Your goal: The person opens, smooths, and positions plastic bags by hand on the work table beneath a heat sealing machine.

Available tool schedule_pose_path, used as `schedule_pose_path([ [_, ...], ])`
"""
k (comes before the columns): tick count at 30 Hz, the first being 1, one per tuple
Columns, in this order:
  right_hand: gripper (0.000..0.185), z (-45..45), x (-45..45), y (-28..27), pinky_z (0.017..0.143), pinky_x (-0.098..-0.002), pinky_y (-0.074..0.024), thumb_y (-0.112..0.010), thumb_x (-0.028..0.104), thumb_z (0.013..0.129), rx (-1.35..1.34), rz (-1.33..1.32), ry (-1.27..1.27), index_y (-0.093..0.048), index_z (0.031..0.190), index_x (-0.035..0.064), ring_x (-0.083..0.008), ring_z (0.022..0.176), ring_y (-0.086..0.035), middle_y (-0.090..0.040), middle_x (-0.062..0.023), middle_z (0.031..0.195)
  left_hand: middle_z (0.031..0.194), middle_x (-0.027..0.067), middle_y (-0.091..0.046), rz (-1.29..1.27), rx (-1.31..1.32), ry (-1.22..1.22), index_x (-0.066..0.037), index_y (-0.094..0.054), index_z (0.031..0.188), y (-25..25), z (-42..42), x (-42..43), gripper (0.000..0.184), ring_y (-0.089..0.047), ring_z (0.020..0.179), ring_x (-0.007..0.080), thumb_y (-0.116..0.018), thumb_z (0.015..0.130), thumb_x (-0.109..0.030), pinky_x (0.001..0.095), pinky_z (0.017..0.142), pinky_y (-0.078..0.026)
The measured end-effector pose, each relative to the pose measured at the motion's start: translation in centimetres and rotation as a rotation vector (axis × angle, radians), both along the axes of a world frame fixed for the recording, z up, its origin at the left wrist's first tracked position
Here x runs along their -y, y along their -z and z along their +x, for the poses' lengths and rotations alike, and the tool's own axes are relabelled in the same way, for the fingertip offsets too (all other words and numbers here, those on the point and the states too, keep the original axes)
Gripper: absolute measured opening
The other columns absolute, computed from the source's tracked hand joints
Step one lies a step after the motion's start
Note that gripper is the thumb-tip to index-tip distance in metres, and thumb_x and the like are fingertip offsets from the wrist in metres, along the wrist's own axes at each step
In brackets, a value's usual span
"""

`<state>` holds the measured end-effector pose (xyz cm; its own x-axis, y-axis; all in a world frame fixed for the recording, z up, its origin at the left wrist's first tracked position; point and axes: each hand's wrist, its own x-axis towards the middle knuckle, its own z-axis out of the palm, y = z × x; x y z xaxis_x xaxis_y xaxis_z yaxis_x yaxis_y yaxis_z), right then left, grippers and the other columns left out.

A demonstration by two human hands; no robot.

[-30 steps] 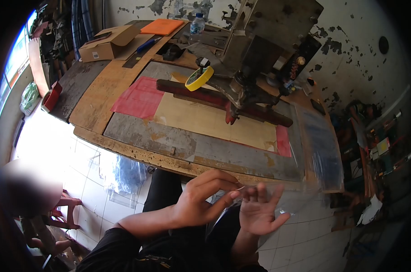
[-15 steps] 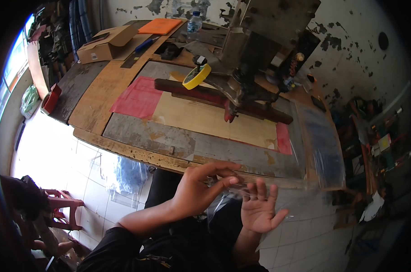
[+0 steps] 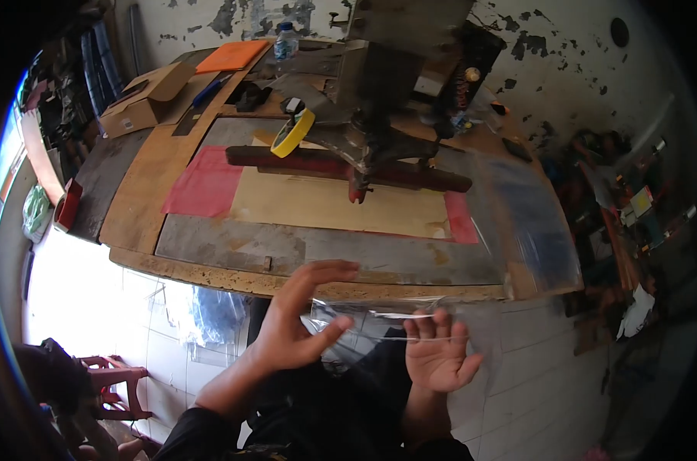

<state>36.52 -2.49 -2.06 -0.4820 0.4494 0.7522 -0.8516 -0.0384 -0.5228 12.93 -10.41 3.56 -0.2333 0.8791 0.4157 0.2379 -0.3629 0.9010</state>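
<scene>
Left hand and right hand open, fingers apart, a person works clear film by the worktop's front edge; even, gentle tension should limit creases.

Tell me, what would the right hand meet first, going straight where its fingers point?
Probably the clear, thin plastic film by the right hand, then perhaps the worn wooden table edge; depth is unclear.

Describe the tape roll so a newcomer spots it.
Find the dark press over the table. The tape roll is just above the left part of its long bar. It's a bright yellow ring, tilted, against dark metal.
</scene>
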Motion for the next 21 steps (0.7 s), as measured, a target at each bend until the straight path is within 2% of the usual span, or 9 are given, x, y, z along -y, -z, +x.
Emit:
schedule_pose_path([
  [2,0.072,-0.8,1.5,0.8,0.129,-0.0572,-0.0198,-0.035,0.060,0.112,0.015,-0.047,-0.002,-0.038,0.165,0.0110,-0.0459,0.159,-0.024,-0.029,-0.0211,0.171,0.141,0.0217,-0.065,0.164,-0.297,0.125,0.000,-0.061,0.138,-1.9,-0.1,-0.3,0.065,-0.060,0.135,0.0377,-0.069,0.098,-0.051,0.0493,0.112,-0.045],
  [3,0.074,-1.2,1.9,0.9,0.129,-0.0571,-0.0203,-0.036,0.061,0.111,0.044,-0.021,-0.011,-0.039,0.164,0.0094,-0.0436,0.158,-0.027,-0.031,-0.0199,0.170,0.141,0.0217,-0.065,0.159,-0.300,0.112,0.000,-0.061,0.138,-2.3,0.1,-0.4,0.065,-0.060,0.135,0.0377,-0.069,0.098,-0.051,0.0493,0.112,-0.045],
  [6,0.080,-2.3,2.6,1.0,0.128,-0.0580,-0.0210,-0.038,0.064,0.108,0.079,0.033,0.027,-0.041,0.162,0.0048,-0.0365,0.156,-0.032,-0.035,-0.0174,0.169,0.140,0.0227,-0.065,0.144,-0.317,0.351,-0.001,-0.059,0.145,-3.5,0.4,-0.9,0.073,-0.062,0.131,0.0410,-0.071,0.097,-0.054,0.0496,0.110,-0.049],
  [8,0.081,-2.3,2.9,0.8,0.128,-0.0597,-0.0198,-0.038,0.065,0.108,0.174,0.079,0.128,-0.043,0.160,0.0035,-0.0347,0.156,-0.032,-0.036,-0.0158,0.169,0.133,0.0226,-0.069,-0.095,-0.172,0.627,-0.001,-0.061,0.144,-4.3,0.5,-1.1,0.067,-0.067,0.123,0.0408,-0.068,0.100,-0.051,0.0468,0.104,-0.053],
  [9,0.082,-2.5,3.1,0.5,0.128,-0.0605,-0.0190,-0.037,0.066,0.107,0.206,0.093,0.172,-0.044,0.160,0.0032,-0.0345,0.157,-0.032,-0.036,-0.0149,0.169,0.129,0.0183,-0.072,-0.028,-0.203,0.605,-0.006,-0.061,0.145,-4.2,0.6,-1.3,0.050,-0.072,0.115,0.0380,-0.068,0.103,-0.032,0.0456,0.100,-0.056],
  [13,0.085,-2.6,4.3,1.5,0.129,-0.0610,-0.0174,-0.030,0.069,0.107,0.168,0.043,0.202,-0.044,0.160,0.0032,-0.0357,0.158,-0.030,-0.034,-0.0143,0.171,0.128,0.0172,-0.073,0.134,-0.160,0.564,-0.005,-0.065,0.141,-3.4,1.3,-1.9,0.049,-0.073,0.114,0.0350,-0.075,0.099,-0.028,0.0424,0.095,-0.059],
  [16,0.091,-2.7,5.2,2.8,0.130,-0.0547,-0.0155,-0.031,0.070,0.107,0.059,-0.061,0.245,-0.046,0.156,-0.0047,-0.0390,0.158,-0.030,-0.039,-0.0193,0.167,0.124,0.0157,-0.074,0.099,-0.132,0.515,-0.006,-0.068,0.136,-3.7,1.6,-1.5,0.047,-0.075,0.108,0.0317,-0.080,0.094,-0.023,0.0389,0.089,-0.060],
  [18,0.090,-2.1,5.4,3.1,0.130,-0.0625,-0.0144,-0.019,0.071,0.107,0.226,-0.092,0.210,-0.040,0.162,0.0026,-0.0378,0.160,-0.025,-0.029,-0.0162,0.172,0.125,0.0163,-0.074,-0.035,-0.050,0.533,-0.002,-0.068,0.137,-4.1,1.6,-1.2,0.050,-0.074,0.109,0.0317,-0.081,0.094,-0.024,0.0429,0.094,-0.058],
  [21,0.090,-1.9,4.4,2.8,0.129,-0.0624,-0.0137,-0.019,0.069,0.108,0.249,-0.035,0.156,-0.036,0.163,-0.0001,-0.0369,0.161,-0.023,-0.026,-0.0174,0.174,0.123,0.0154,-0.075,0.028,-0.075,0.562,-0.001,-0.069,0.136,-3.7,1.2,-1.3,0.048,-0.074,0.107,0.0286,-0.081,0.095,-0.023,0.0404,0.093,-0.059],
])
